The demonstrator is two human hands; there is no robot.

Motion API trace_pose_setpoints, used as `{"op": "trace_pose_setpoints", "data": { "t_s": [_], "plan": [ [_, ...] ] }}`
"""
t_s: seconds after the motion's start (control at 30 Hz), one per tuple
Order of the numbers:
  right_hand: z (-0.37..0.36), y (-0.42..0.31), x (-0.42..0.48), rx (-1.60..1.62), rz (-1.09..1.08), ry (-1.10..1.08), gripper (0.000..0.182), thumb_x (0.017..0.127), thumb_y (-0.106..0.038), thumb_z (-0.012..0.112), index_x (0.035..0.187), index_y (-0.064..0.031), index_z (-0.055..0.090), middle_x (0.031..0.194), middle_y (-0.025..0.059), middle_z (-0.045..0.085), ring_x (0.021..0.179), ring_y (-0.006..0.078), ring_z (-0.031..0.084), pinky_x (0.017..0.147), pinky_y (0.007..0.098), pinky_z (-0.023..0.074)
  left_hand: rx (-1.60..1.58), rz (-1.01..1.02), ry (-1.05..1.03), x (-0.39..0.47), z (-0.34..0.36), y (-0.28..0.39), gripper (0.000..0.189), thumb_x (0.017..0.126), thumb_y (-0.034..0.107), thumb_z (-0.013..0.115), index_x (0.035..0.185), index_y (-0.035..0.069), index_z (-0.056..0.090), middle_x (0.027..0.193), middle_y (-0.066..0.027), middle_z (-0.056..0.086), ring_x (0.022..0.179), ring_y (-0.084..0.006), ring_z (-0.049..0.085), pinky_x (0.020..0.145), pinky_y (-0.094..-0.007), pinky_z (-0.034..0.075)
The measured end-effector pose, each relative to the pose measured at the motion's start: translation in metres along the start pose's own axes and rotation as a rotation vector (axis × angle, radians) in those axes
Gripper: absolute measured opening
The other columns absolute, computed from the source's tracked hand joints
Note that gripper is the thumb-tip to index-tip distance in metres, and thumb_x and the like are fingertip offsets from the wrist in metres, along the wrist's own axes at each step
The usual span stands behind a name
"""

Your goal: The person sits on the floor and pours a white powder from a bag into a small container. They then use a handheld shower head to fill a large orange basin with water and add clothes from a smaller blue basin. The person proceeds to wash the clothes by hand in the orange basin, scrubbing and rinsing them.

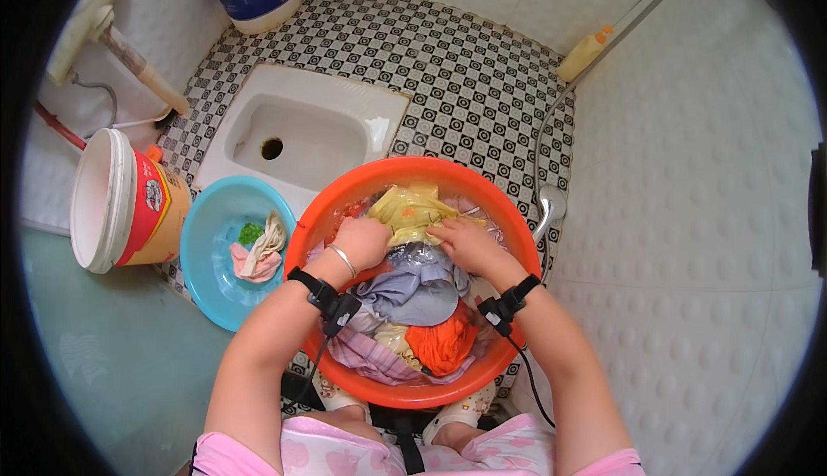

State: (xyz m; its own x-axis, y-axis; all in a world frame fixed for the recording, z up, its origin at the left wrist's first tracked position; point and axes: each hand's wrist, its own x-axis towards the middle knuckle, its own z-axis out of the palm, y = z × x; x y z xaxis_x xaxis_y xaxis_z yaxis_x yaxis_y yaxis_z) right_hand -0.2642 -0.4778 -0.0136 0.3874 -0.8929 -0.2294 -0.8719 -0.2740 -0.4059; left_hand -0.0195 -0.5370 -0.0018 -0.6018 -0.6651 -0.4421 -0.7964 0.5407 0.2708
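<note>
A large orange plastic basin (307, 340) of water and soaking clothes stands right before me. Both my hands are inside its rim, at a wet yellow garment (410, 208) with a small orange print. My left hand (362, 243), with a bangle at the wrist, curls its fingers around the garment's left edge. On the other side my right hand (466, 242) grips it with bent fingers. Closer to me lie a grey-blue garment (420, 301), a bright orange cloth (444, 340) and a purple plaid cloth (371, 356), all partly under water.
Left of the orange basin, a light-blue basin (210, 253) holds small cloths and a green item. A large plastic bucket (152, 217) stands beyond it. Ahead is a squat toilet (381, 117). At right are a shower head (552, 204) with hose and a pump bottle (580, 57).
</note>
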Motion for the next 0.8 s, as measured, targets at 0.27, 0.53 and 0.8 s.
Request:
{"op": "trace_pose_setpoints", "data": {
  "t_s": [0.27,0.53,0.8],
  "plan": [
    [0.025,0.008,0.025,-0.021,0.228,-0.260,0.032,0.090,-0.014,0.046,0.113,-0.0128,0.068,0.110,0.0159,0.067,0.104,0.0366,0.061,0.090,0.0452,0.0490,0.185,-0.042,-0.046,0.014,0.029,0.012,0.025,0.085,0.020,0.057,0.098,0.008,0.075,0.107,-0.0125,0.070,0.106,-0.0293,0.065,0.090,-0.0452,0.043],
    [-0.061,0.011,0.018,0.916,0.286,0.311,0.024,0.095,-0.010,0.045,0.108,-0.0006,0.063,0.096,0.0025,0.065,0.089,0.0107,0.059,0.079,0.0272,0.0482,0.095,-0.094,0.154,0.005,0.014,-0.014,0.018,0.081,0.016,0.059,0.088,0.008,0.074,0.087,-0.0147,0.070,0.085,-0.0329,0.069,0.076,-0.0461,0.053],
    [-0.127,-0.022,-0.011,0.859,0.204,0.574,0.015,0.092,-0.009,0.054,0.103,-0.0004,0.060,0.092,0.0050,0.063,0.083,0.0122,0.058,0.076,0.0273,0.0485,-0.459,-0.103,0.783,-0.039,-0.073,-0.031,0.021,0.082,0.009,0.055,0.095,0.000,0.069,0.094,-0.0209,0.067,0.082,-0.0342,0.065,0.076,-0.0433,0.053]
  ]
}}
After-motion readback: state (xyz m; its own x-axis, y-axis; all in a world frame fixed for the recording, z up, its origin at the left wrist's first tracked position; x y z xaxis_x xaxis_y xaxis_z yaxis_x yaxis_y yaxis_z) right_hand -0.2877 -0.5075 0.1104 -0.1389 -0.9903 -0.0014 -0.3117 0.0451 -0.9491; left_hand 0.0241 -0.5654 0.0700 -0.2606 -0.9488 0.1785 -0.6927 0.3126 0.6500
